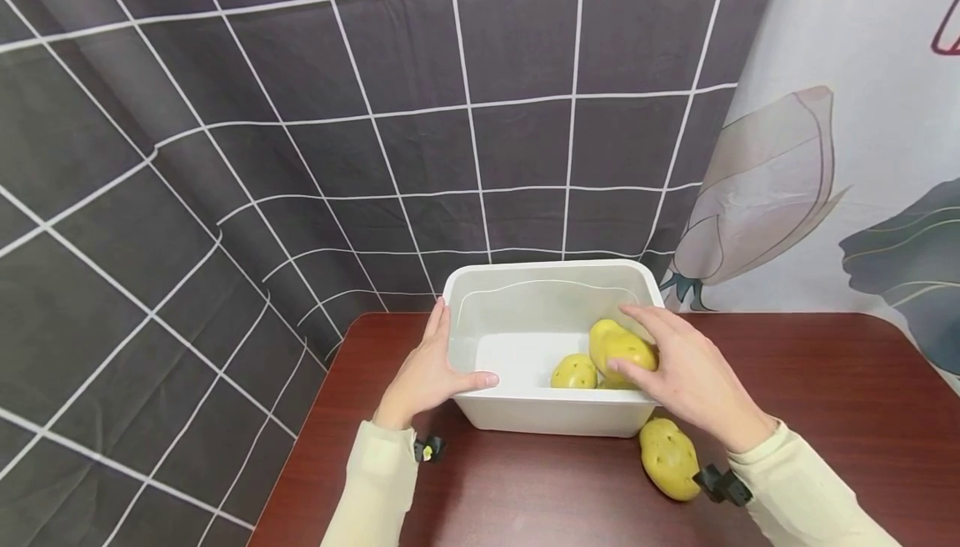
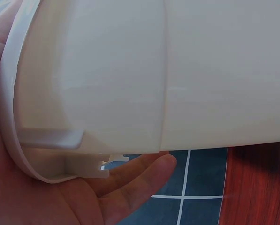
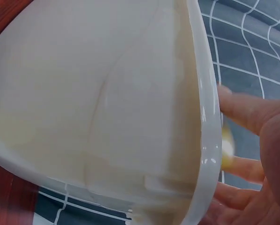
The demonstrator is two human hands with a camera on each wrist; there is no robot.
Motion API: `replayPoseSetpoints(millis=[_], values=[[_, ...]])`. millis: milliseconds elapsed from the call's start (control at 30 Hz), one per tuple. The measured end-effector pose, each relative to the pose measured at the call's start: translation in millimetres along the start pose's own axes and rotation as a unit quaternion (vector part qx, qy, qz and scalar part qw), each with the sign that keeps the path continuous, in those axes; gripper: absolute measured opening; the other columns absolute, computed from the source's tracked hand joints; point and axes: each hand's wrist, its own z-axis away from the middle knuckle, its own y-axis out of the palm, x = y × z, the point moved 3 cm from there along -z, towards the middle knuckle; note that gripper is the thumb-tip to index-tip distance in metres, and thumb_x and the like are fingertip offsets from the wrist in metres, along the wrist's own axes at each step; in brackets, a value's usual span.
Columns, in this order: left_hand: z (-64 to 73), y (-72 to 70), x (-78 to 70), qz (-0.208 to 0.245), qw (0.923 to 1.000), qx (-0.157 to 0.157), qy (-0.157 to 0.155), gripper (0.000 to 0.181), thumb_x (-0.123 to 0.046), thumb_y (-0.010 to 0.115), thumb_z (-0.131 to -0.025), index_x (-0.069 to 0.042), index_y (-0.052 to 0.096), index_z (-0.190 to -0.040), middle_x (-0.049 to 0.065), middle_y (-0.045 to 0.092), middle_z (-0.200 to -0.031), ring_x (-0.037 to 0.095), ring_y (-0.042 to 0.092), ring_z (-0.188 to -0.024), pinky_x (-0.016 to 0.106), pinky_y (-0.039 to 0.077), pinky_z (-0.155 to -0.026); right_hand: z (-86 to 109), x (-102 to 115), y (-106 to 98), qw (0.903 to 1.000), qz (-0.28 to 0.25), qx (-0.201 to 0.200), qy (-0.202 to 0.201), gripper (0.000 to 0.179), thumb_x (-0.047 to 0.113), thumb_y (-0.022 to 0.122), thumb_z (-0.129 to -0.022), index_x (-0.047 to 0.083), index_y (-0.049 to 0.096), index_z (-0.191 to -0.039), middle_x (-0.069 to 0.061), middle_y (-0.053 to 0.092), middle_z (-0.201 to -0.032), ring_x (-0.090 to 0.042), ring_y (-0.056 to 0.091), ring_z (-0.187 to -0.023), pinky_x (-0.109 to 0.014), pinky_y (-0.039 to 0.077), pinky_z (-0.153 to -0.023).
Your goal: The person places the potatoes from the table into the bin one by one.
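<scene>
A white plastic bin stands on the table. My left hand holds its left near corner, with the thumb over the near rim and the fingers along the left end. The left wrist view shows the palm against the rim and the fingertips past the wall. Over the bin's right end, my right hand has a yellow potato between thumb and fingers. Part of that potato shows beyond the rim in the right wrist view. Inside the bin lies another potato; more yellow shows beside it.
A further potato lies on the reddish-brown table, in front of the bin's right near corner and beside the right wrist. Behind the table hangs a dark grey cloth with white grid lines. A pale patterned cloth hangs at the right.
</scene>
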Motion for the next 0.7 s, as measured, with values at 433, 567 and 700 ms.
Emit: replayPoseSetpoints(millis=[433,567,700], values=[[-0.1,0.4,0.1,-0.004,1.0000,0.001,-0.002,0.134,-0.066,0.084,-0.065,-0.007,0.012,-0.162,-0.003,0.003,-0.169,0.033,0.045,-0.137,0.055,0.043,-0.104,7.7,-5.2,-11.5,0.9987,0.015,-0.046,-0.015,0.063,0.027,0.086,-0.080,0.006,0.061,-0.133,-0.013,0.065,-0.121,-0.018,0.059,-0.077,-0.043,0.049,-0.069],[-0.2,0.7,0.1,-0.006,1.0000,0.000,-0.003,0.134,-0.066,0.084,-0.065,-0.007,0.013,-0.162,-0.003,0.003,-0.169,0.032,0.045,-0.138,0.055,0.043,-0.104,11.6,-5.7,-13.5,0.9980,0.014,-0.058,-0.018,0.061,0.025,0.086,-0.079,0.005,0.062,-0.131,-0.011,0.066,-0.119,-0.017,0.059,-0.077,-0.042,0.049,-0.070],[0.2,0.7,-1.0,-0.003,1.0000,0.002,-0.002,0.134,-0.065,0.085,-0.065,-0.007,0.012,-0.162,-0.002,0.003,-0.169,0.032,0.045,-0.138,0.054,0.042,-0.105,16.1,-7.2,-15.1,0.9977,0.014,-0.064,-0.016,0.059,0.025,0.086,-0.079,0.006,0.063,-0.130,-0.008,0.066,-0.118,-0.014,0.056,-0.077,-0.037,0.047,-0.069]])
